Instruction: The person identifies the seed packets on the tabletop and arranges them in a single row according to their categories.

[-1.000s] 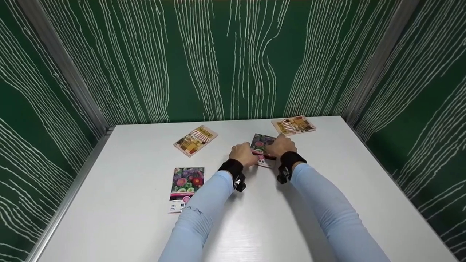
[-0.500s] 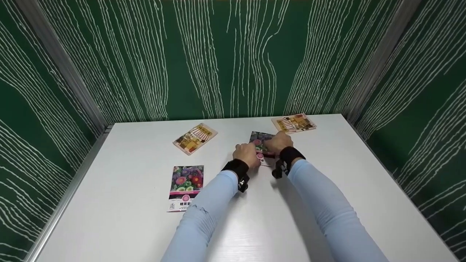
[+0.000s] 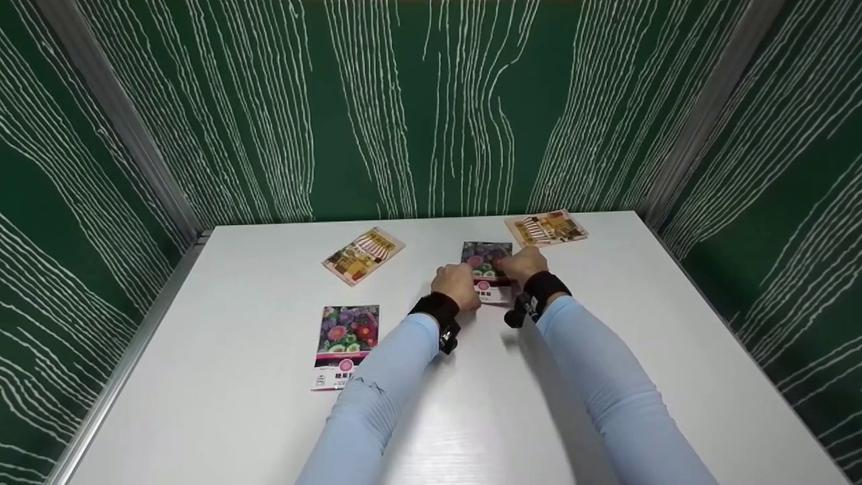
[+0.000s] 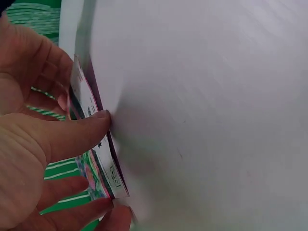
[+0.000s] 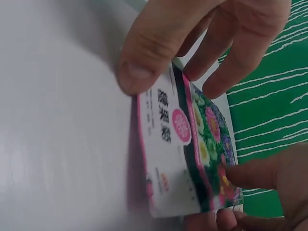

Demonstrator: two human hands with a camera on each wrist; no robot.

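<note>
A flower-printed seed packet (image 3: 490, 267) lies near the table's far side, its long sides pointing nearly straight away from me. My left hand (image 3: 457, 285) pinches its left side; in the left wrist view the thumb (image 4: 79, 134) crosses the white lower end and fingers curl at the corner. At the right side, my right hand (image 3: 524, 265) pinches the packet, one fingertip on the printed flowers (image 5: 224, 180) and others behind the edge. A shadow shows under the packet's near edge. A matching flower packet (image 3: 347, 337) lies flat beside my left forearm.
Two yellow packets with striped awnings lie farther back, one (image 3: 363, 256) at left and one (image 3: 547, 228) at right near my right hand. The white table (image 3: 222, 323) is bounded by green walls (image 3: 417, 101) with white wavy lines.
The packet between my hands has turned from a slight slant to nearly straight. My left hand has shifted slightly right. The other packets have stayed in place.
</note>
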